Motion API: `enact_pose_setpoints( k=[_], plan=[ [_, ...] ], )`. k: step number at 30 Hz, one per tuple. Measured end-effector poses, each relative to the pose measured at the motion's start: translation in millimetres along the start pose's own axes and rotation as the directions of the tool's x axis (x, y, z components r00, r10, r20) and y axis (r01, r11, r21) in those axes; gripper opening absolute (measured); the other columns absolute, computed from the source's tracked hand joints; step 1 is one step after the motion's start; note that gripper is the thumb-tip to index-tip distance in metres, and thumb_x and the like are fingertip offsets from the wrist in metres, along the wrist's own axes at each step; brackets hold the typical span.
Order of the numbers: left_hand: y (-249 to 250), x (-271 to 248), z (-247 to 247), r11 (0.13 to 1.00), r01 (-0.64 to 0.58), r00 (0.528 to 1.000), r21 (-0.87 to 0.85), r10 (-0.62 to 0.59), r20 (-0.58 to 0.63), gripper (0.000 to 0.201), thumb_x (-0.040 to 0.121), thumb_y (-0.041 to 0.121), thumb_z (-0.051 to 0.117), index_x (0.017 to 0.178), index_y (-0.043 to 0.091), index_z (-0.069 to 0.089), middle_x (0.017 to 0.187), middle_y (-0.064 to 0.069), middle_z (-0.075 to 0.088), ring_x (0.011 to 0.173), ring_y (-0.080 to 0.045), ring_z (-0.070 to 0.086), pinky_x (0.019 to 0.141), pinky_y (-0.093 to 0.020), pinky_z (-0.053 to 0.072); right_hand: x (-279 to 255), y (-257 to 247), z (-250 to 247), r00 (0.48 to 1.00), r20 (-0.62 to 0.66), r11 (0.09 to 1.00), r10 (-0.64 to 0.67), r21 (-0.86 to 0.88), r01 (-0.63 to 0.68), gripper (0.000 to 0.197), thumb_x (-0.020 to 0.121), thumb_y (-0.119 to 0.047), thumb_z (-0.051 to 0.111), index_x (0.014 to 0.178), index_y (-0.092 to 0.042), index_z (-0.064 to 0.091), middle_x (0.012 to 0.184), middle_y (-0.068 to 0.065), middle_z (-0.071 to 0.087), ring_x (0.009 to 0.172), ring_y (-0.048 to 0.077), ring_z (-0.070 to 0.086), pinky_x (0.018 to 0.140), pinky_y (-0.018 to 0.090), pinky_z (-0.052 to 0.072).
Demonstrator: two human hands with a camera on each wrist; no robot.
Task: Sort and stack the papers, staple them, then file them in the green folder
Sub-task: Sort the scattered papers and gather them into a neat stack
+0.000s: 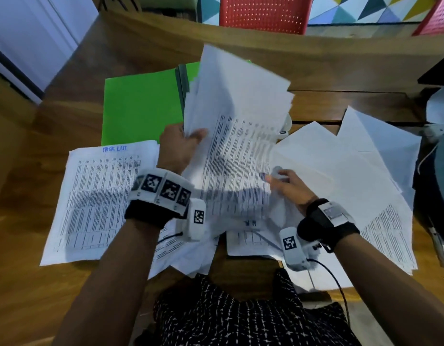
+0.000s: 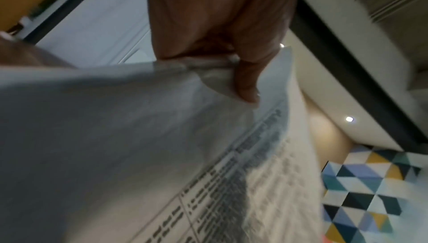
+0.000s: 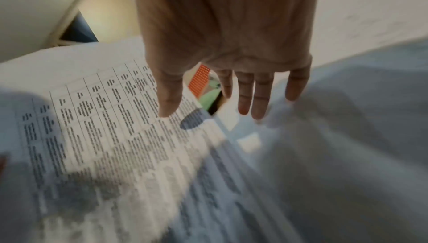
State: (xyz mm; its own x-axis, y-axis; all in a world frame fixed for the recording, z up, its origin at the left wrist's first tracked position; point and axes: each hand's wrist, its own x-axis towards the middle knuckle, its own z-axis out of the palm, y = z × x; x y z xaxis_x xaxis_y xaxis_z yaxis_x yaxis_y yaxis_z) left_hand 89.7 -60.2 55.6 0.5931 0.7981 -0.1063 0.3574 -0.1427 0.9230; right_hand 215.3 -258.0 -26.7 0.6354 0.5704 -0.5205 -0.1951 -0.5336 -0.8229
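Observation:
My left hand (image 1: 183, 143) grips a sheaf of printed papers (image 1: 238, 136) by its left edge and holds it tilted up above the table; the left wrist view shows the thumb (image 2: 245, 85) pressed onto the sheets (image 2: 139, 137). My right hand (image 1: 283, 181) is at the sheaf's right edge with fingers straight, holding nothing; the right wrist view shows the fingers (image 3: 245, 96) spread over the printed page (image 3: 104, 118). The green folder (image 1: 141, 108) lies flat at the back left, partly hidden by the sheaf. No stapler is clearly visible.
A sheet headed "Task List" (image 1: 98, 201) lies at the left. Loose white sheets (image 1: 353, 176) are spread over the right side of the wooden table (image 1: 241, 265). A red chair (image 1: 263, 13) stands behind the table, and a grey object (image 1: 440, 151) sits at the right edge.

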Motion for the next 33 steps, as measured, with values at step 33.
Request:
enact_pose_setpoints(
  k=[33],
  plan=[
    [-2.9,-11.4,-62.4,0.898,-0.108,0.99,-0.426,0.058,-0.129,0.045,0.07,0.005,0.077,0.111,-0.006,0.062,0.078,0.01,0.064,0.057,0.012,0.06,0.053,-0.005,0.048,-31.4,-95.0,65.3,0.831,-0.364,0.887,-0.42,0.03,0.461,0.043,0.082,0.012,0.048,0.122,-0.006,0.049,0.116,0.014,0.063,0.099,0.022,0.061,0.09,0.04,0.052]
  ],
)
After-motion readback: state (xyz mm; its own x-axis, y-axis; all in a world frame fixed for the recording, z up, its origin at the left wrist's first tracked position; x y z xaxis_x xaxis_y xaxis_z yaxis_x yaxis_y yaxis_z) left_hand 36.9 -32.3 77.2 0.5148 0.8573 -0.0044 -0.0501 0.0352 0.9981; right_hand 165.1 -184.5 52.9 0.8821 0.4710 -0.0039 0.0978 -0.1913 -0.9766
